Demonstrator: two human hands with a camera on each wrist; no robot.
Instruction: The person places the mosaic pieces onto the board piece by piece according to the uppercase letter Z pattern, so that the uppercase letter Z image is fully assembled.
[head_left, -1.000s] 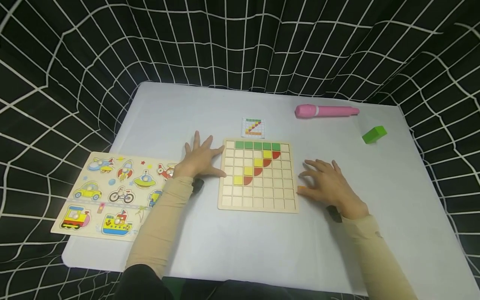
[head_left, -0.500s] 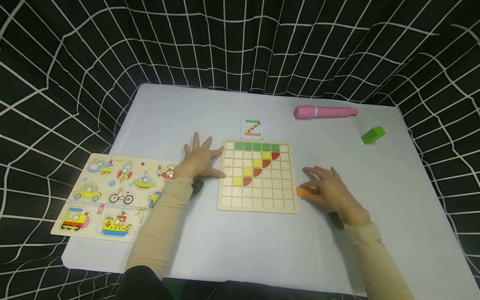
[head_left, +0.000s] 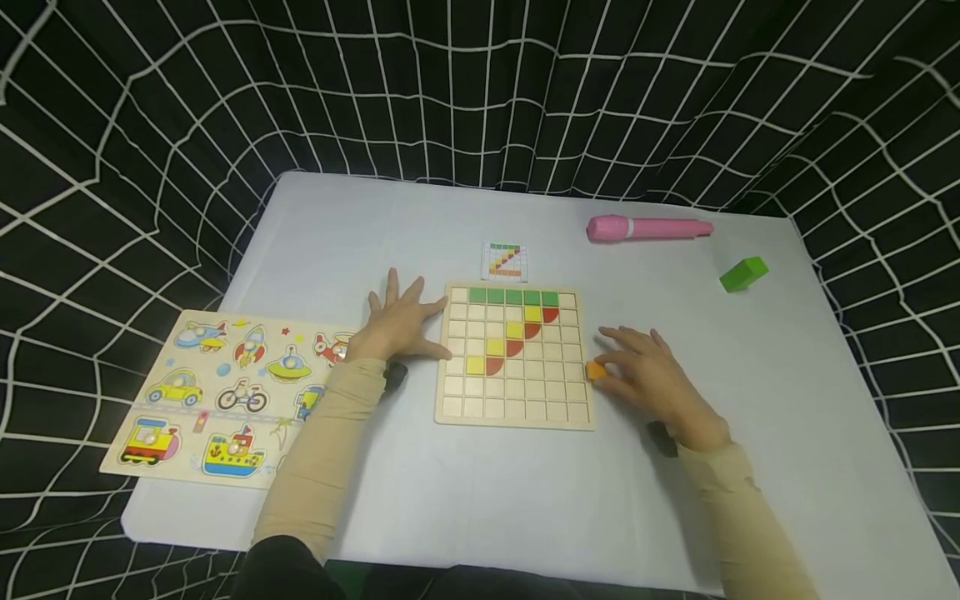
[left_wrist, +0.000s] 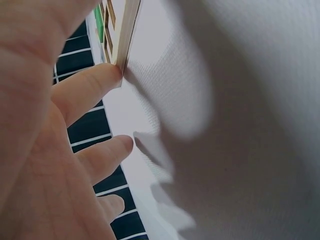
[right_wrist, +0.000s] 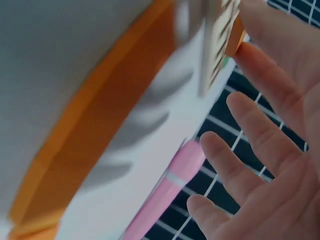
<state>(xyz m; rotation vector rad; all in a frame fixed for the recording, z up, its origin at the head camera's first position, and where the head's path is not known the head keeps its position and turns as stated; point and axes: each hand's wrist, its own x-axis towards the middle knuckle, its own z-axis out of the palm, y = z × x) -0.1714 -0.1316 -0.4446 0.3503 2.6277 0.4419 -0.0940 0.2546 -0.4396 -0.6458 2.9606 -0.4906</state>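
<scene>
Head view: the work lies at the middle of a white-covered table (head_left: pixel 480 508). A wooden grid board (head_left: pixel 524 388) sits there flat, seven squares to a side. Its far row carries five green squares (head_left: pixel 513 297), set from the second place to the sixth. Beneath them, four yellow squares (head_left: pixel 496 347) descend stepwise from far right to near left, each joined on its right by a red quarter-disc (head_left: pixel 513 348). The left hand (head_left: pixel 397 327) rests at the board's left edge with fingers spread wide, the thumb and one fingertip at the rim; the left wrist view confirms a fingertip against the board's side. The right hand (head_left: pixel 648 371) pinches an orange block (head_left: pixel 596 370) narrowly between thumb and index finger, its other fingers extended and apart. The block stands at the board's right edge, slightly nearer than midway; whether it touches the rim cannot be told. A blurred orange strip (right_wrist: pixel 95 115) crosses the left part of the right wrist view; its support is unclear. Just beyond the board lies a small pattern card (head_left: pixel 503 261) showing green, yellow, red and orange marks. At left, a vehicle peg puzzle (head_left: pixel 281 385) lies partly under the left forearm. At far right are a pink microphone-shaped object (head_left: pixel 649 228) and, nearer and farther right, a green block (head_left: pixel 743 274). A black curtain (head_left: pixel 480 108) with white grid lines surrounds the table.
</scene>
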